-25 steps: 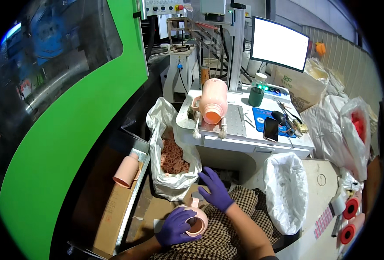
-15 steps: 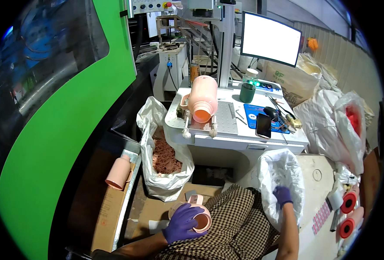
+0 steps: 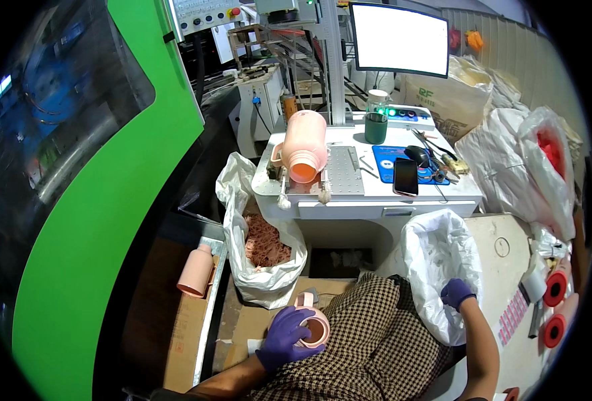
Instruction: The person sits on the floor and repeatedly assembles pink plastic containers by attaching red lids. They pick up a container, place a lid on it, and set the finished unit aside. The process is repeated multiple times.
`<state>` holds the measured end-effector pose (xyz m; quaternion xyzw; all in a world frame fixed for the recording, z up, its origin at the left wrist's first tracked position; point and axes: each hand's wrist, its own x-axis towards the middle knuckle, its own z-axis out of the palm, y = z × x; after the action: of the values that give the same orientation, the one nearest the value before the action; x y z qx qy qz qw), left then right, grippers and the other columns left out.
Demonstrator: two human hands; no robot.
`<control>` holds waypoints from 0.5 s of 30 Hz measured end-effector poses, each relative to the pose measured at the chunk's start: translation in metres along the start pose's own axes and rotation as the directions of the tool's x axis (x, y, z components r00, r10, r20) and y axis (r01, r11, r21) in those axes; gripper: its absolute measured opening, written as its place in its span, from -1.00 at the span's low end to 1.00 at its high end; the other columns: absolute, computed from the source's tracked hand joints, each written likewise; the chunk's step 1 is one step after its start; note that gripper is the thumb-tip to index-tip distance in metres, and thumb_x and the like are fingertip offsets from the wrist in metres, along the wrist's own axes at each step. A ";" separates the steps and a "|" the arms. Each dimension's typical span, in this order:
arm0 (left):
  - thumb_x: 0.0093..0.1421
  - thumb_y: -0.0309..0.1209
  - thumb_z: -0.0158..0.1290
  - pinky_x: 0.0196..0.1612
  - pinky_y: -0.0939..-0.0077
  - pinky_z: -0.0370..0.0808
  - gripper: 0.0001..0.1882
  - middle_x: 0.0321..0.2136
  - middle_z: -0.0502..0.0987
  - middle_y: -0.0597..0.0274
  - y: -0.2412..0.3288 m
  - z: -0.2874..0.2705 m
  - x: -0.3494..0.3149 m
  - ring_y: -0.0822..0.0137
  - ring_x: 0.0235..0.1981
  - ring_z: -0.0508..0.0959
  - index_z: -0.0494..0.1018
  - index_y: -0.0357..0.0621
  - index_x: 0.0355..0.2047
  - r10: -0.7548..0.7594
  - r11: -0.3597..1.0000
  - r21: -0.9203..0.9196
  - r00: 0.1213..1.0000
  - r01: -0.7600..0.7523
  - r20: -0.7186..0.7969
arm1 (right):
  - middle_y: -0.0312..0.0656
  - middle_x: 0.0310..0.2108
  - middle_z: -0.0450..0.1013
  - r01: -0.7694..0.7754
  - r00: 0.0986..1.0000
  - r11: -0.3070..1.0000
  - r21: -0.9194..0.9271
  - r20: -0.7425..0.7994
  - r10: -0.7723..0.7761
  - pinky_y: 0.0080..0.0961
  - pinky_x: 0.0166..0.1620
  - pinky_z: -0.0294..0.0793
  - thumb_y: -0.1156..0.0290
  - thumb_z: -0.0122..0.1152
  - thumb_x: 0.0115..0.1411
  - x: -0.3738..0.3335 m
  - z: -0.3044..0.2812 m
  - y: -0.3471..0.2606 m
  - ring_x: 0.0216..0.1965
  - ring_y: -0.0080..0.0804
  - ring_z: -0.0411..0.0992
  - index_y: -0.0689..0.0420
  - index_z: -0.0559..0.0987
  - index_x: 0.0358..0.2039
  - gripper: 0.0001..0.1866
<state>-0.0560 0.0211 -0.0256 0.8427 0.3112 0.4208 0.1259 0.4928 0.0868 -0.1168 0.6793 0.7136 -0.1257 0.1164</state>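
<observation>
My left hand [image 3: 288, 336], in a purple glove, is closed around a pink plastic jug [image 3: 318, 313] that rests against my checkered apron. The jug's round mouth faces up toward me, and its loop handle sticks out at the far side. At the near right part of a white plastic bag [image 3: 421, 267], my right hand [image 3: 456, 295], also gloved in purple, has its fingers curled in. Whatever those fingers may hold is hidden. Another pink jug [image 3: 306, 134] lies on the machine bench, mouth toward me.
A sack [image 3: 242, 281] of brown shavings stands left of my lap. Beyond it, a third pink jug [image 3: 196, 271] lies on a cardboard box [image 3: 183, 334]. On the bench [image 3: 349, 208] are a phone [image 3: 405, 176], a mouse and a green-filled bottle [image 3: 376, 123]. A green machine [image 3: 108, 194] borders the left.
My right hand has shifted a little right, toward the bag's near right rim. The left hand keeps its hold on the jug. The whole view has tilted slightly.
</observation>
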 end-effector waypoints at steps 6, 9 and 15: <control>-0.15 -0.23 0.50 0.00 0.08 0.47 -0.57 -0.10 0.57 -0.05 0.005 0.005 0.021 -0.06 -0.10 0.56 0.54 -0.18 -0.39 0.020 0.998 -0.056 1.000 -0.020 0.005 | -0.02 -0.39 0.54 0.079 0.789 0.930 0.360 -0.593 0.163 -0.24 -0.20 0.52 0.45 0.37 0.02 -0.054 -0.040 -0.027 -0.35 -0.06 0.51 0.08 0.70 -0.32 -0.83; -0.16 -0.25 0.50 -0.06 0.13 0.48 -0.54 -0.11 0.58 -0.01 0.005 0.000 0.025 -0.05 -0.16 0.57 0.54 -0.16 -0.32 0.025 0.999 -0.033 1.000 -0.025 0.001 | -0.13 -0.48 0.50 0.161 0.720 0.729 0.666 -0.584 0.375 -0.42 -0.29 0.49 0.52 0.30 0.15 -0.071 -0.075 -0.078 -0.48 -0.33 0.44 0.10 0.59 0.07 -0.57; -0.18 -0.27 0.51 -0.06 0.10 0.50 -0.35 -0.10 0.59 0.04 0.012 0.003 0.032 -0.03 -0.17 0.58 0.50 -0.20 -0.08 0.003 1.000 -0.002 0.993 -0.003 -0.120 | -0.25 -0.31 0.62 0.436 0.891 0.271 0.858 -0.454 0.002 -0.53 -0.15 0.57 0.41 0.31 0.24 -0.110 -0.057 -0.219 -0.32 -0.49 0.56 0.15 0.62 0.03 -0.67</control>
<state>-0.0343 0.0324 -0.0019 0.8161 0.3166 0.4714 0.1071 0.2794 -0.0069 -0.0215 0.5185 0.5961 -0.4059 -0.4595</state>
